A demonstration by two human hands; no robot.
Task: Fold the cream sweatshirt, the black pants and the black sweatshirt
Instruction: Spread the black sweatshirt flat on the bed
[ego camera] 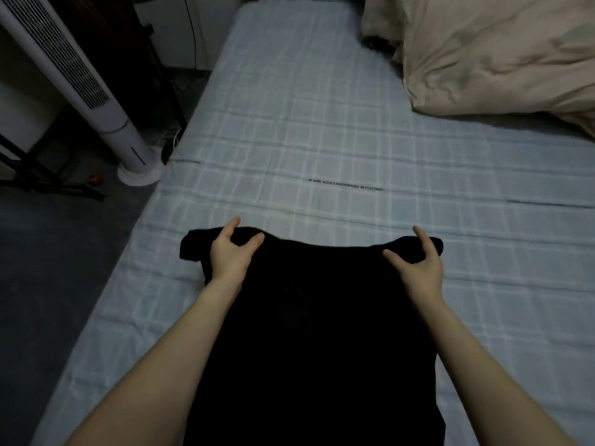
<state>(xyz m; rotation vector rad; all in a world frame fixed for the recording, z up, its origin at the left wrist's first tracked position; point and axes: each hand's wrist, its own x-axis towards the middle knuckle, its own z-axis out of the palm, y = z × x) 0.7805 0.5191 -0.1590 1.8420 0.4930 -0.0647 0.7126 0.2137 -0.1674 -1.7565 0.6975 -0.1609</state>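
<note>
A black garment (315, 323) hangs down in front of me over the near part of the bed; it is too dark to tell whether it is the pants or the sweatshirt. My left hand (230, 254) pinches its top left corner and my right hand (420, 263) pinches its top right corner, thumbs on the near side. The top edge sags slightly between my hands. No cream sweatshirt can be made out for certain.
The bed has a pale blue checked sheet (315, 130). A bunched beige duvet (502, 56) lies at the far right with something dark (378, 43) at its edge. A white tower fan (96, 98) stands on the floor left of the bed.
</note>
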